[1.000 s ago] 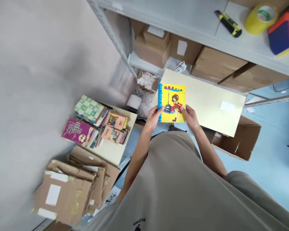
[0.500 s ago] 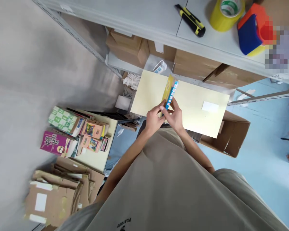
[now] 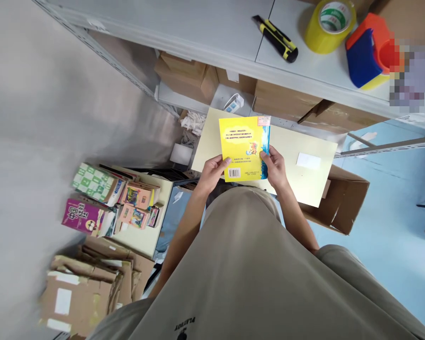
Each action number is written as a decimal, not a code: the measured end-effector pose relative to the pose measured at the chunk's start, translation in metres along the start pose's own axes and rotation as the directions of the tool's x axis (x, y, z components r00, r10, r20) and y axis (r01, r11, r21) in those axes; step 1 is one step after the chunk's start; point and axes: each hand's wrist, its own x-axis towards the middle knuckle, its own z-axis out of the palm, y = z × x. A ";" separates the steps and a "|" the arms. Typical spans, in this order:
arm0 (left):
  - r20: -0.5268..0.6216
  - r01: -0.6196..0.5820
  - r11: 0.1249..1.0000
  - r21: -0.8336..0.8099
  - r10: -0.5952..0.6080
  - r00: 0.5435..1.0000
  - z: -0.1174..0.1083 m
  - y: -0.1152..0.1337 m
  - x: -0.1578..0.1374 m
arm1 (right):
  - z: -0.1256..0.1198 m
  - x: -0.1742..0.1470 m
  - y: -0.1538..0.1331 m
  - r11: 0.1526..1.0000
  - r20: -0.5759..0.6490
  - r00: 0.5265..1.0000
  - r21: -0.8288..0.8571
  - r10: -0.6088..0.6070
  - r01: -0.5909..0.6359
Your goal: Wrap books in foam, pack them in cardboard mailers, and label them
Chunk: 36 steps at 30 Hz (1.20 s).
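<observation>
A yellow book (image 3: 241,147) with a blue edge faces up at me, its barcode at the lower left and a small cartoon animal near the middle. My left hand (image 3: 213,174) grips its lower left side, thumb on the cover. On the right side, my right hand (image 3: 275,167) holds the blue edge, thumb on top; the fingers behind the book are hidden. Beneath the book lies a pale yellow tabletop (image 3: 293,179), with a white slip of paper (image 3: 308,160) to the right of my right hand.
A grey shelf (image 3: 212,33) spans the top, bearing a box cutter (image 3: 276,39), a yellow tape roll (image 3: 329,28) and a tape dispenser (image 3: 366,59). An open cardboard box (image 3: 347,198) stands right. Stacked books (image 3: 83,215) and flattened cartons (image 3: 81,293) are at left.
The book has turned from showing its spine to lying with its printed cover facing me. My hands have moved apart, one to each side of it.
</observation>
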 end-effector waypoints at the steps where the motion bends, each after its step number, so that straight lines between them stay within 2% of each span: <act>1: -0.015 -0.021 1.000 0.001 0.021 1.000 0.003 0.001 0.000 | -0.002 0.005 0.002 1.000 0.007 1.000 -0.016 -0.001 0.001; 4: -0.066 -0.086 0.996 0.025 0.088 0.994 0.008 0.007 0.001 | -0.004 0.020 0.009 0.999 -0.016 1.000 -0.052 -0.016 0.015; 7: -0.150 -0.150 0.985 0.085 0.161 0.975 0.013 0.012 0.004 | 0.004 0.032 0.015 0.989 -0.082 0.993 -0.131 -0.085 0.074; 9: -0.215 -0.182 0.972 0.149 0.212 0.953 0.018 0.014 0.005 | 0.018 0.034 0.015 0.984 -0.040 0.994 -0.154 -0.101 0.094; 13: -0.283 -0.212 0.926 0.313 0.304 0.910 0.036 0.013 0.003 | 0.053 0.028 0.010 0.990 0.153 0.985 -0.110 -0.075 0.092; 16: -0.220 -0.241 0.899 0.365 0.335 0.916 0.041 0.010 0.002 | 0.062 0.030 0.010 0.996 0.107 0.994 -0.081 -0.032 0.041; 18: -0.173 -0.246 0.905 0.348 0.320 0.932 0.032 0.008 0.005 | 0.056 0.035 0.014 0.999 0.059 0.998 -0.041 0.015 -0.013; 19: -0.185 -0.242 0.906 0.346 0.319 0.929 0.024 0.007 0.007 | 0.051 0.037 0.015 0.999 0.059 0.997 -0.012 0.042 -0.041; 22: -0.348 -0.206 0.910 0.360 0.335 0.875 -0.009 0.002 0.015 | 0.032 0.037 0.015 0.988 0.160 0.980 0.075 0.120 -0.133; 23: -0.381 -0.177 0.925 0.335 0.305 0.873 -0.019 0.001 0.016 | 0.027 0.035 0.013 0.984 0.201 0.970 0.089 0.137 -0.158; 24: -0.379 -0.139 0.949 0.283 0.244 0.893 -0.027 0.000 0.017 | 0.022 0.032 0.011 0.981 0.235 0.961 0.092 0.148 -0.173; 26: -0.280 -0.047 0.989 0.142 0.085 0.956 -0.035 -0.002 0.014 | 0.015 0.025 0.005 0.981 0.275 0.949 0.076 0.153 -0.180; 27: -0.218 -0.010 0.996 0.086 0.029 0.976 -0.035 -0.003 0.011 | 0.012 0.022 0.002 0.982 0.286 0.946 0.063 0.152 -0.177; 29: -0.166 0.003 1.000 0.031 0.002 0.986 -0.030 -0.004 0.004 | 0.008 0.020 0.000 0.985 0.296 0.944 0.037 0.149 -0.167; 33: -0.240 -0.065 0.997 0.034 0.071 0.968 -0.016 -0.006 -0.002 | 0.001 0.027 0.009 0.989 0.240 0.960 0.005 0.141 -0.147; 36: -0.299 -0.117 0.992 0.055 0.128 0.946 -0.007 -0.007 0.002 | -0.001 0.035 0.020 0.997 0.085 0.995 -0.048 0.058 -0.054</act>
